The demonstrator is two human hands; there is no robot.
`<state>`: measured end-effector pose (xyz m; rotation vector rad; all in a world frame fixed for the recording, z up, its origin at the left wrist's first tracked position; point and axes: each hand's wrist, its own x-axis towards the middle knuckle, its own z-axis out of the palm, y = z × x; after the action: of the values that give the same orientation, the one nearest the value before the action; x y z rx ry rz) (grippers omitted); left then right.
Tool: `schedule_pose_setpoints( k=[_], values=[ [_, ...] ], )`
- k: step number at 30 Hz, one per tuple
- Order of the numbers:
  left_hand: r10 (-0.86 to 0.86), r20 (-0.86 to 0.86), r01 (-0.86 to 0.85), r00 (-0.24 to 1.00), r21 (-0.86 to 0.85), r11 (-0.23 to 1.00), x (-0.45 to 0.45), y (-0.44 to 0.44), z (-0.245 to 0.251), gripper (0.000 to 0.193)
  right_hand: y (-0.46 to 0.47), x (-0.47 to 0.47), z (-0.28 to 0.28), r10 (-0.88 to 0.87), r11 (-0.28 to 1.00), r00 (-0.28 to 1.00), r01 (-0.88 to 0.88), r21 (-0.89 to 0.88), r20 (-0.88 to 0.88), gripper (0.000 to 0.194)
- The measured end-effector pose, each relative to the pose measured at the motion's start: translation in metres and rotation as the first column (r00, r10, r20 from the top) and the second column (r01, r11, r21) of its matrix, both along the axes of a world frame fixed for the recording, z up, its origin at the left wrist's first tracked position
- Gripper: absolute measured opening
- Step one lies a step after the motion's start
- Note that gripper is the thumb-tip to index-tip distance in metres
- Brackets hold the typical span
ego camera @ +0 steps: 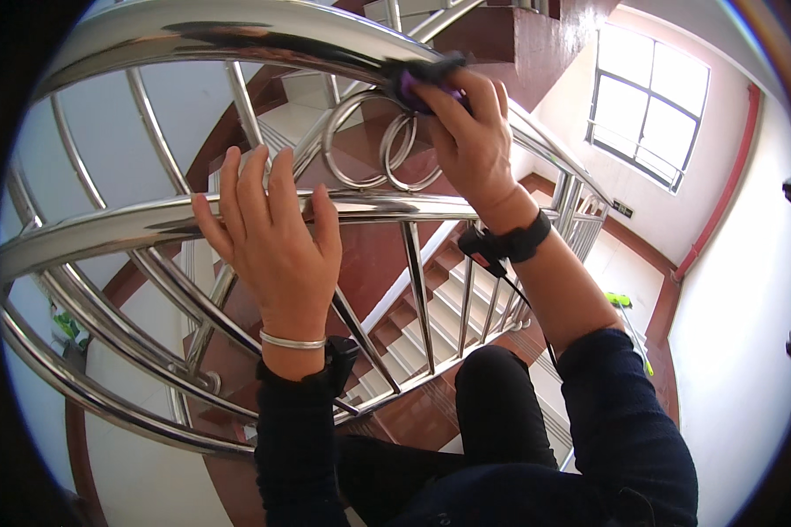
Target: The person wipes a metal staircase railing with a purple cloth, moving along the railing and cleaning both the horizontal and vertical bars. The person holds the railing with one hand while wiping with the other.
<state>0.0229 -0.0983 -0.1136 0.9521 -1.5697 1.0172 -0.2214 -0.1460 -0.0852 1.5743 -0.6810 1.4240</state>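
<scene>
My right hand (pixel 468 132) grips a dark cloth with purple in it (pixel 425 85), slightly blurred, against the thick polished metal handrail (pixel 290 33) at the top of the view. My left hand (pixel 277 230) lies flat over the lower metal rail (pixel 395 205), fingers spread and pointing up, not wrapped around it. How firmly its palm presses there is hidden. Between the two rails, just left of my right hand, sit interlocking metal rings (pixel 362 138). Each wrist wears a black strap with a small device, and the left also has a silver bangle (pixel 292 340).
Metal balusters (pixel 418 296) run below the lower rail. Beyond them, stairs (pixel 428 323) with pale treads descend. A green-headed mop or broom (pixel 618 300) lies by the right wall. A window (pixel 652 99) and a red pipe (pixel 725 191) are at upper right. A green plant (pixel 67 326) shows at left.
</scene>
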Motion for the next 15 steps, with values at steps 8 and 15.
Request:
schedule_pose_setpoints(
  k=[8,15],
  values=[
    [0.042,0.064,-0.047,0.997,0.081,0.996,0.014,0.008,-0.013,0.03,0.02,0.029,-0.003,0.055,0.997,0.998,-0.056,0.051,0.027,0.039],
    [-0.02,0.071,0.016,0.997,0.062,0.998,0.022,0.009,-0.02,0.033,0.016,0.076,0.044,-0.023,0.996,0.991,0.012,-0.087,-0.13,0.044]
  ],
)
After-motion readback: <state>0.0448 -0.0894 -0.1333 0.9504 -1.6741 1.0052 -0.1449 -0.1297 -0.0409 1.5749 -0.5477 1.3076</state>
